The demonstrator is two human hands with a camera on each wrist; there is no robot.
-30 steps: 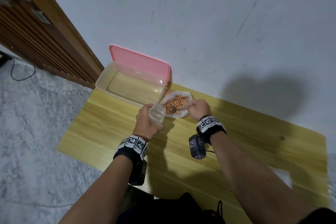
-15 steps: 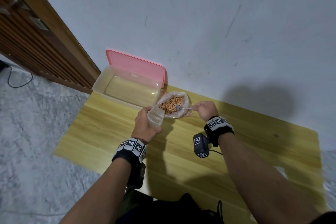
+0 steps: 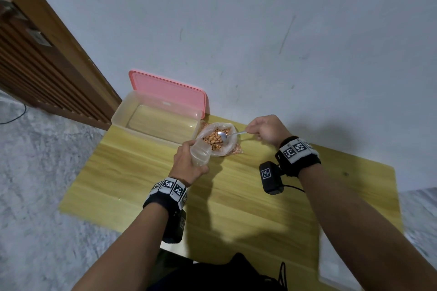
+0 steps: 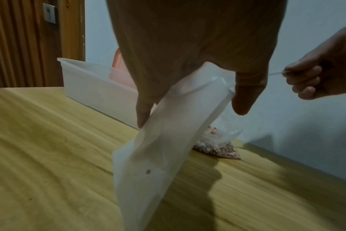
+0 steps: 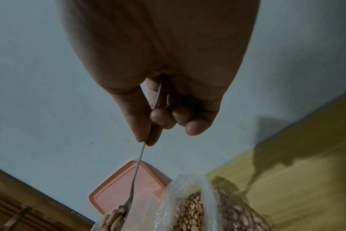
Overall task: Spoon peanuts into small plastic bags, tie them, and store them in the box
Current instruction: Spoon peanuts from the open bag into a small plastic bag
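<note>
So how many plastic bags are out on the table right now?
2. A small empty clear plastic bag hangs from the left hand; a larger clear bag of peanuts sits beside the translucent box. Others may be hidden.

A yellow wood-grain surface (image 3: pixel 146 179) stands against a pale blue-grey wall (image 3: pixel 260 30) marked with a few dark scuffs. To the far left is a brown wooden door (image 3: pixel 35 59) with vertical slats. The floor (image 3: pixel 35 184) on the left is grey and mottled, and a thin black cable (image 3: pixel 14 118) lies on it near the door.
</note>
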